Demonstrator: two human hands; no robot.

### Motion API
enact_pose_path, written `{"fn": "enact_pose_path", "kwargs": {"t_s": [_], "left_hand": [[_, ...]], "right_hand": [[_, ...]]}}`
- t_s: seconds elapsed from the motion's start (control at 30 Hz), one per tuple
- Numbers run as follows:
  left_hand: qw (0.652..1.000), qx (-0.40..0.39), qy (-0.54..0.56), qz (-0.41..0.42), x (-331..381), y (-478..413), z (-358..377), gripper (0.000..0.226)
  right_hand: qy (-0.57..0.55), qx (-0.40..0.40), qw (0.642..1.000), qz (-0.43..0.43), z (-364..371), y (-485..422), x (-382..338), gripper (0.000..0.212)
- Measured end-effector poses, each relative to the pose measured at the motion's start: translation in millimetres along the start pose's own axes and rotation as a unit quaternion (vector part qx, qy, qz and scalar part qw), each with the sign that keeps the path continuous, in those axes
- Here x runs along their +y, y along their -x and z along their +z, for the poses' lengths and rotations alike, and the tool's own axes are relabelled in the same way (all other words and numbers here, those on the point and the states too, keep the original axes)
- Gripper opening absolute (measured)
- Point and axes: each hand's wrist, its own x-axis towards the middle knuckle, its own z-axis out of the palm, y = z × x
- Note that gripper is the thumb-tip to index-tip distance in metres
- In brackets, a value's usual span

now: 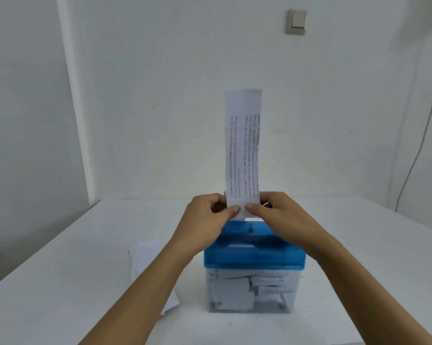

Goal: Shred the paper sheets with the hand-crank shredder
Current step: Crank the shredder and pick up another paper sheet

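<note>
Soft even light, faint shadows, slight blur, wide-angle bending

Shredder lid [254, 255] is coloured blue, bin [251, 291] clear with white shreds; paper strip [243, 150] white, lined with dark print; table [60, 282] white.

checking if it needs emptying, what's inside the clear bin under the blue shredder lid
White paper pieces and strips fill much of the clear bin. The blue lid covers its top, so the cutters and the pile's top cannot be seen.
</note>
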Motion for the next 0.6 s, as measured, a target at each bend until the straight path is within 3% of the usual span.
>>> {"fn": "enact_pose_path", "kwargs": {"t_s": [0.2,0.3,0.4,0.5,0.6], "left_hand": [[0.996,-0.068,-0.055,0.028,5,-11,21,0.023],[0.992,-0.093,-0.09,0.009,7,-17,24,0.015],[0.986,-0.13,-0.104,-0.021,8,-21,25,0.02],[0.978,-0.166,-0.119,-0.04,8,-24,25,0.016],[0.974,-0.186,-0.125,-0.04,10,-27,25,0.02]], "right_hand": [[0.048,-0.002,0.998,0.032,-18,8,23,0.012],[0.057,-0.005,0.996,0.062,-23,10,33,0.011],[0.003,0.014,0.997,0.07,-27,10,37,0.026],[-0.054,0.082,0.99,0.097,-26,4,34,0.039],[-0.085,0.104,0.982,0.133,-24,-13,36,0.038]]}}
